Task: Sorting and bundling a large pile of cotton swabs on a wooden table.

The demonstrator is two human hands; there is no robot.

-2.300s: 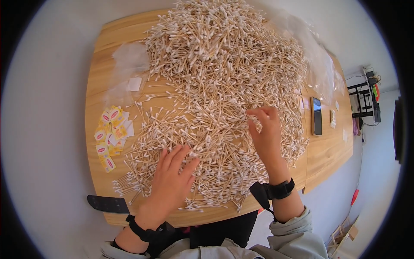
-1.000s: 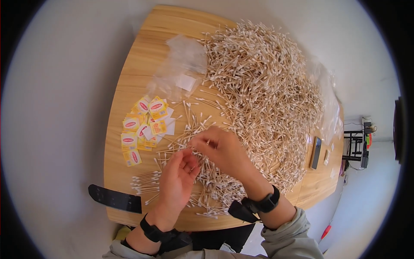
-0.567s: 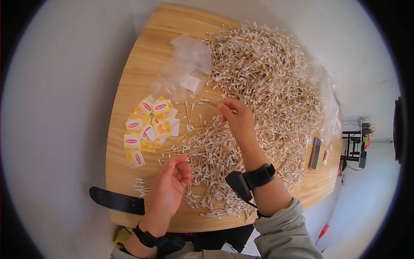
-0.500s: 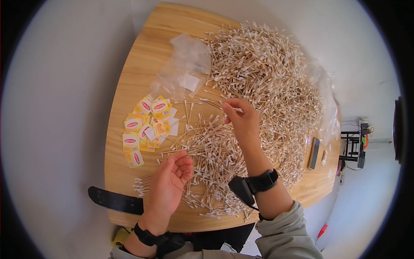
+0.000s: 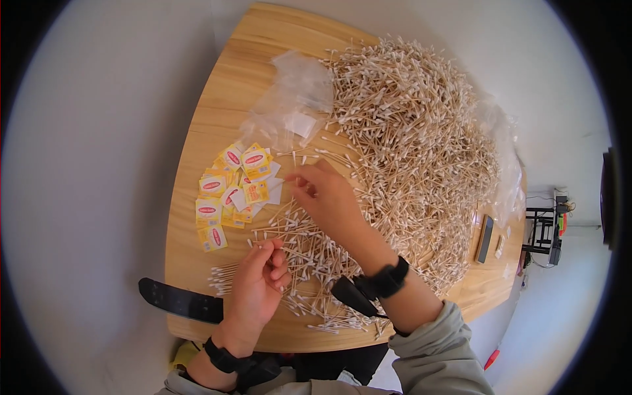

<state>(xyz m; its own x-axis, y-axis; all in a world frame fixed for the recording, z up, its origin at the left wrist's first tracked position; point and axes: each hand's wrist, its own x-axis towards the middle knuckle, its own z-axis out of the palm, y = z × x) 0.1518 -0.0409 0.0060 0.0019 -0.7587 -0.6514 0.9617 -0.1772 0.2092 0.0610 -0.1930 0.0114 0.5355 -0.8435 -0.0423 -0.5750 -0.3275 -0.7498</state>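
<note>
Cotton swabs with pale wooden sticks and white tips form a big heap point(image 5: 408, 105) on the wooden table, and a looser spread of them point(image 5: 322, 253) lies nearer to me. At the left edge of that spread, my left hand point(image 5: 258, 283) is closed, thumb against the curled fingers; what is in the pinch is too small to make out. My right hand point(image 5: 324, 197) reaches over the swabs beside the yellow-and-white paper cards point(image 5: 227, 194). Its fingers are pinched together and slightly blurred, so I cannot make out what they hold. A small row of swabs point(image 5: 222, 278) lies left of my left hand.
Clear plastic bags point(image 5: 289, 85) lie at the back left of the table point(image 5: 230, 79), with another bag point(image 5: 503, 191) along the right. A dark phone-like slab point(image 5: 484, 239) rests near the right edge. A black curved strap-like piece point(image 5: 178, 301) juts past the left edge.
My right hand has moved left and slightly down, from beside the big heap to near the paper cards. My left hand's fingers have drawn closer together. The view has shifted slightly.
</note>
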